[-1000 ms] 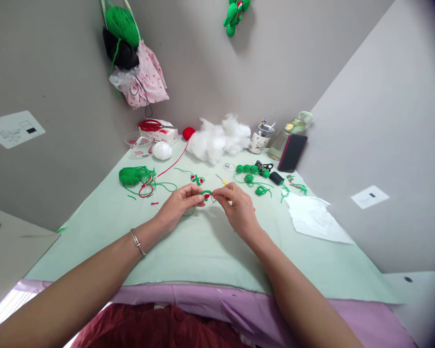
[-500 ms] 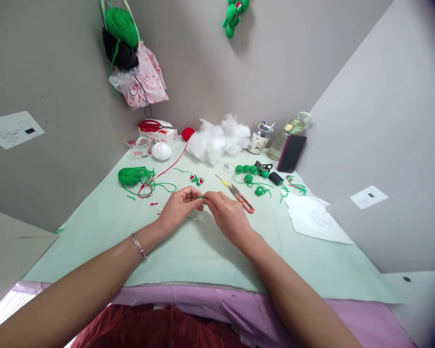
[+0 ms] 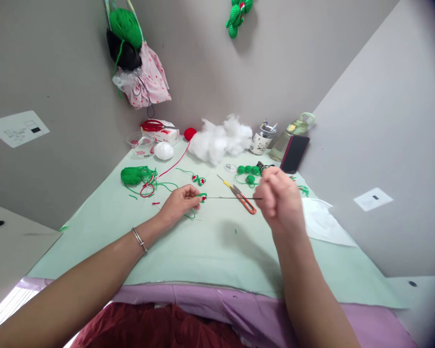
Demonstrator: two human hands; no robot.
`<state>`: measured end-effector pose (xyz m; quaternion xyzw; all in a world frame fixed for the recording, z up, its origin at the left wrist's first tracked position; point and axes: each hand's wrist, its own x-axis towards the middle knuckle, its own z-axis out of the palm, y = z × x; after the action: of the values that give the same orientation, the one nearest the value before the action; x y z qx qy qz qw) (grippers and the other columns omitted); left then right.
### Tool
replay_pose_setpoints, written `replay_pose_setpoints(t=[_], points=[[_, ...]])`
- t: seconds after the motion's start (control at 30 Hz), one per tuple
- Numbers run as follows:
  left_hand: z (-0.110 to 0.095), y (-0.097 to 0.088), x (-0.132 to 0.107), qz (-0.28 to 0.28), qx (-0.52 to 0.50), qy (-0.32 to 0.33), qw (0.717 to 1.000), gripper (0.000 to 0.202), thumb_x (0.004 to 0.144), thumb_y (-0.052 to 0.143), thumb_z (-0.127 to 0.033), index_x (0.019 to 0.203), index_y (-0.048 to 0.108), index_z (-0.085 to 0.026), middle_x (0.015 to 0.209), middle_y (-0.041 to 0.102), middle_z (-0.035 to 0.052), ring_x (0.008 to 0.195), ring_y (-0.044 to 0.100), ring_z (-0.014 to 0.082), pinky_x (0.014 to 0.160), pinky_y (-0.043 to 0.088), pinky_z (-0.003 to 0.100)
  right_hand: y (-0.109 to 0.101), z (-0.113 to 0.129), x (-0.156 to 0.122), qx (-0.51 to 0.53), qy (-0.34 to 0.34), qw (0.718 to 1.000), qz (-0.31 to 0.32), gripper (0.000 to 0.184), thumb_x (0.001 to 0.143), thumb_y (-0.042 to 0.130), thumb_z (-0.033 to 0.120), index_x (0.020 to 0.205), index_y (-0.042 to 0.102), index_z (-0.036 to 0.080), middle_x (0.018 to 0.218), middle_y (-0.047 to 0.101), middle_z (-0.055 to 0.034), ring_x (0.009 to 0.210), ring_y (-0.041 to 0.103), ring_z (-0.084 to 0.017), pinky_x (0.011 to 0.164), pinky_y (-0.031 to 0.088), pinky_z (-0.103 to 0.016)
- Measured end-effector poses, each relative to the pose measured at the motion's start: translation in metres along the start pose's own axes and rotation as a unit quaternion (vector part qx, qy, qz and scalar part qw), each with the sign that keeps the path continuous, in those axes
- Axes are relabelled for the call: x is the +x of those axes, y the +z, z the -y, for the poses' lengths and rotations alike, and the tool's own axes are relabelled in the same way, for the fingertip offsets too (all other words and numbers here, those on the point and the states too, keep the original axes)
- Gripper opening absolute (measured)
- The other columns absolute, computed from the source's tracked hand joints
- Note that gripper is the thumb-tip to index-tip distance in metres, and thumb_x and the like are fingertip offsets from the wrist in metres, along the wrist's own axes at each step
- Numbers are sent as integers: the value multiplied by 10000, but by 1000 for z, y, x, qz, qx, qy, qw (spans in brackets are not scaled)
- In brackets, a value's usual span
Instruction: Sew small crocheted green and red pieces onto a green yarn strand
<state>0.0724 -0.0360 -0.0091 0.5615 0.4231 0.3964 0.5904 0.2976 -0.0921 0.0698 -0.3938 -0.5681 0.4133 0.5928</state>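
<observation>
My left hand (image 3: 179,202) pinches a small green and red crocheted piece (image 3: 202,196) just above the pale green mat (image 3: 203,241). A dark thread (image 3: 235,198) runs taut from that piece to my right hand (image 3: 280,198), which is raised and closed in a pinch on the thread's end; whether a needle is in it I cannot make out. Orange-handled thread snips (image 3: 243,199) lie on the mat under the thread, between my hands.
A green yarn ball (image 3: 131,175) with loose red and green strands lies at the left. White stuffing (image 3: 221,137), a red yarn ball (image 3: 189,133), a cup of pens (image 3: 259,140), a bottle (image 3: 290,133) and a phone (image 3: 293,153) stand along the back. White paper (image 3: 326,224) lies right.
My right hand has drawn away to the right and upward from the crocheted piece, pulling the thread taut. The left hand stays put with the piece.
</observation>
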Motion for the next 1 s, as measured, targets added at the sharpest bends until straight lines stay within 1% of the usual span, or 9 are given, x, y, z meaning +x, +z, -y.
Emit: replay_pose_setpoints(t=[0.07,0.13,0.2,0.27,0.37,0.47,0.57,0.67,1.0], points=[[0,-1,1,4,-9,-2,1000,251,694,752,-344,786,590,-175,685,616,-14,624,596,128,622,444,261,-13,6,4,28,-16,998,-46,192,918,506,396,809,433,256,441,209,112,348,124,-86,343,165,-229],[0,-1,1,9,-19,-6,1000,263,688,761,-346,795,592,-175,698,610,-21,627,597,123,631,445,259,-18,6,6,55,-17,996,-61,209,904,527,404,786,439,255,463,157,108,375,77,-91,347,135,-236],[-1,-1,1,15,-29,-14,999,274,689,765,-354,811,601,-171,729,616,-21,649,605,122,663,451,262,-16,1,7,73,6,996,-41,193,892,553,396,795,477,248,471,184,104,388,94,-88,363,134,-234],[-2,0,0,17,-39,-22,999,287,687,770,-363,819,611,-165,758,627,-14,670,613,122,692,453,266,-7,-9,5,42,27,999,-4,164,879,584,371,804,538,232,506,328,80,408,193,-81,393,183,-231],[-3,0,-1,16,-52,-20,998,307,686,776,-368,846,614,-161,766,637,-7,687,618,129,710,454,271,13,-25,1,-147,-6,988,47,121,860,623,308,795,639,207,693,525,6,541,400,-94,500,310,-242],[-3,0,-1,17,-63,0,998,303,699,772,-355,858,593,-169,742,621,-22,684,613,126,712,453,269,29,-37,-5,-353,-60,930,79,115,874,589,229,798,672,206,734,531,-4,613,459,-104,573,335,-245],[-2,0,-2,19,-65,16,998,287,705,770,-340,832,573,-173,735,587,-40,677,608,117,713,456,266,36,-45,-9,-444,-79,887,94,132,871,554,162,781,641,203,723,540,9,589,454,-93,554,297,-237],[-1,1,-2,29,-58,25,998,277,718,763,-337,831,570,-172,743,579,-40,677,602,112,714,463,266,36,-50,-9,-460,-86,877,108,135,873,543,144,779,622,198,727,549,15,594,457,-89,565,300,-229],[-1,2,-4,39,-35,45,998,259,741,746,-340,841,577,-171,747,580,-30,688,587,113,709,472,269,38,-51,-9,-454,-82,880,113,133,874,547,147,756,591,188,707,536,20,583,447,-89,570,311,-222]])
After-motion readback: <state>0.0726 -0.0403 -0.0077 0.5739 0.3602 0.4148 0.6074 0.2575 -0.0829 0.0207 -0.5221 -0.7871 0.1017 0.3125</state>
